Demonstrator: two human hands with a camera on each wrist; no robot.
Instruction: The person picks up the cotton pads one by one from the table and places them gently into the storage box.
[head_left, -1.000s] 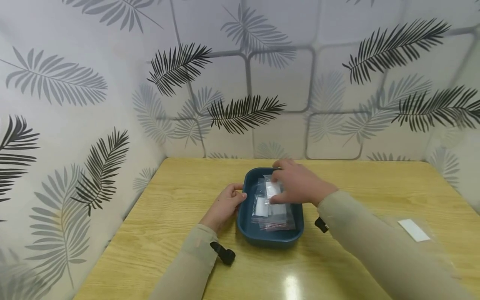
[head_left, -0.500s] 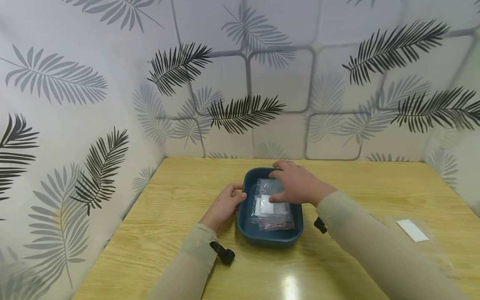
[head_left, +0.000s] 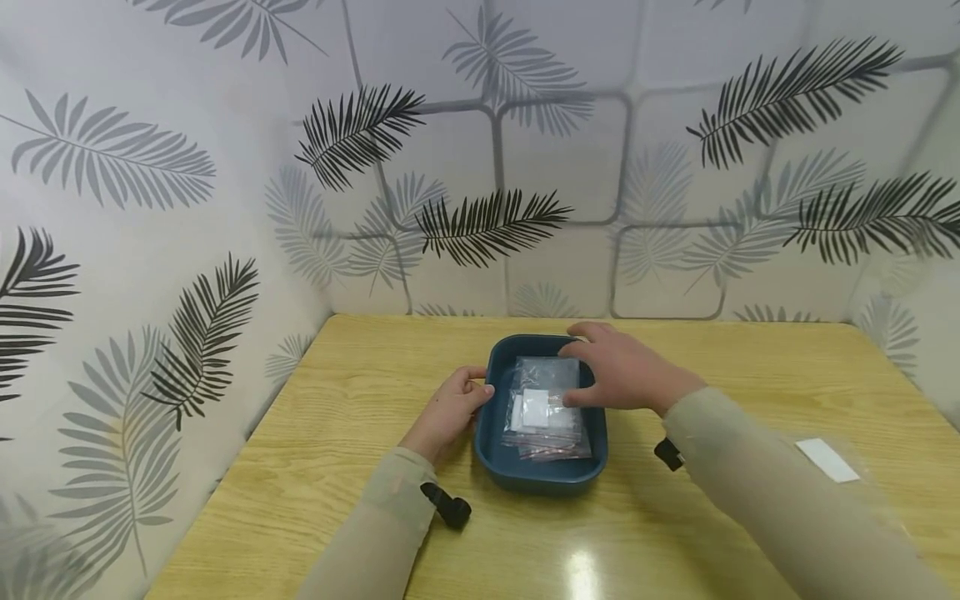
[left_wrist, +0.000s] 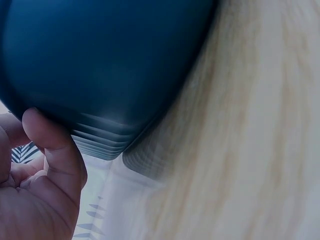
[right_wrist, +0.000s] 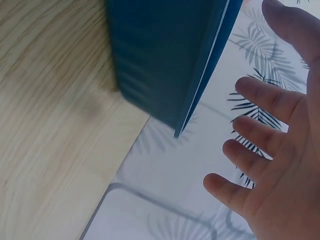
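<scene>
A dark blue plastic bin (head_left: 540, 483) sits on the table, with several clear zip bags (head_left: 547, 375) stacked inside it. White inserts or labels show through the bags. My left hand (head_left: 450, 412) holds the bin's left side, thumb at the rim; in the left wrist view, the thumb (left_wrist: 50, 130) lies against the blue wall. Over the bin's right rim hovers my right hand (head_left: 626, 367), its fingers spread and holding nothing. The right wrist view shows that hand's palm (right_wrist: 285, 170) beside the bin's wall (right_wrist: 160, 60), apart from it.
Another clear bag with a white insert (head_left: 827, 460) lies on the wooden table (head_left: 360, 367) at the right, partly behind the right sleeve (head_left: 780, 475). A leaf-patterned wall covering (head_left: 555, 275) rises behind the table and along its left side.
My right hand has let go of a small clear bag, which now lies on the stack in the bin. The hand has then shifted right. My left hand has stayed put.
</scene>
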